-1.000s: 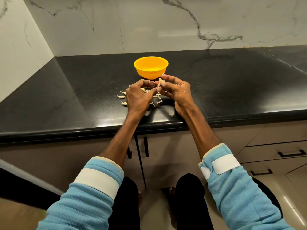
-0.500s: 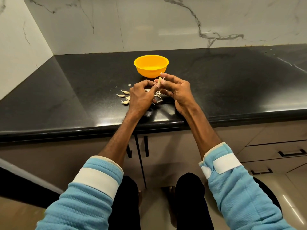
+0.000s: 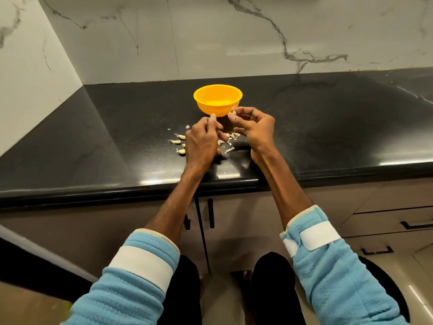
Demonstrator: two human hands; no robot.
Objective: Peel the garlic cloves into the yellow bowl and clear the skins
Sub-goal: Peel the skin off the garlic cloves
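**Yellow bowl (image 3: 218, 99) stands behind a pinched garlic clove**

On a black countertop (image 3: 328, 127), a person's right hand (image 3: 255, 130) pinches a pale garlic clove (image 3: 233, 111) just beside the bowl's near wall. The left hand (image 3: 202, 139) is held apart from it, fingers curled; whether it grips anything is unclear. Unpeeled cloves (image 3: 180, 136) lie to its left, and skins (image 3: 229, 137) lie between the hands.

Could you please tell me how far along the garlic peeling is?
Partway. Done: loose skins litter the counter; whether the yellow bowl holds cloves is unclear. In hand: the right hand pinches a clove near the bowl. Left: unpeeled cloves beside the left hand, and all skins need clearing.
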